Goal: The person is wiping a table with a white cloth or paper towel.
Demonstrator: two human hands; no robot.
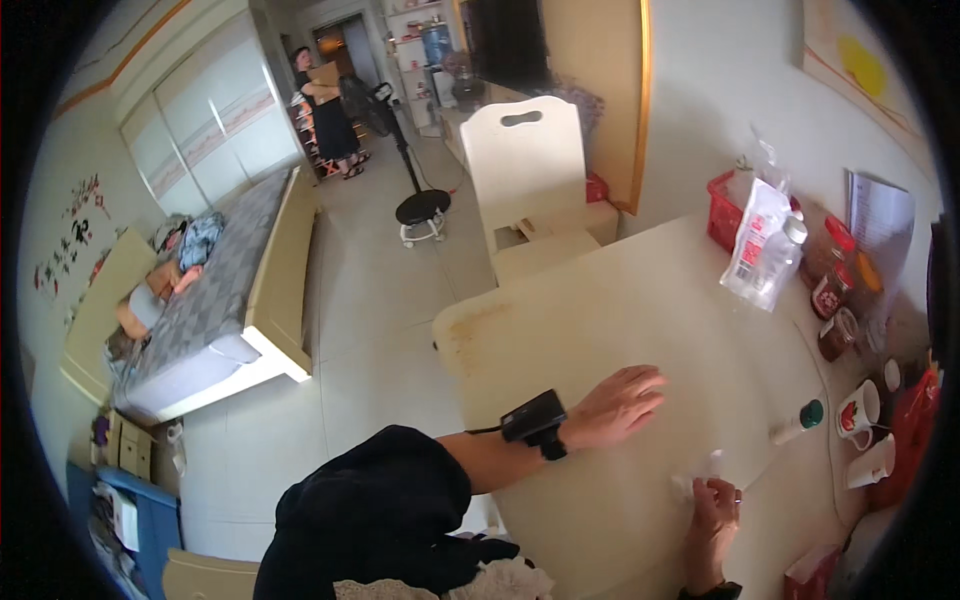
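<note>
Cream table (590, 335) dominates | left hand (615, 405) open, fingers extended, out over the table's middle | right hand (714, 512) pinching, over the table's near side | and there, clear plastic scrap (715, 463), gripped at those fingertips, above the table!

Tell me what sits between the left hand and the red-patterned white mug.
In the head view, bare tabletop, then a small green-capped bottle near the mug.

Clear plastic piece (714, 463) partly hidden by right grip (716, 508).
</note>
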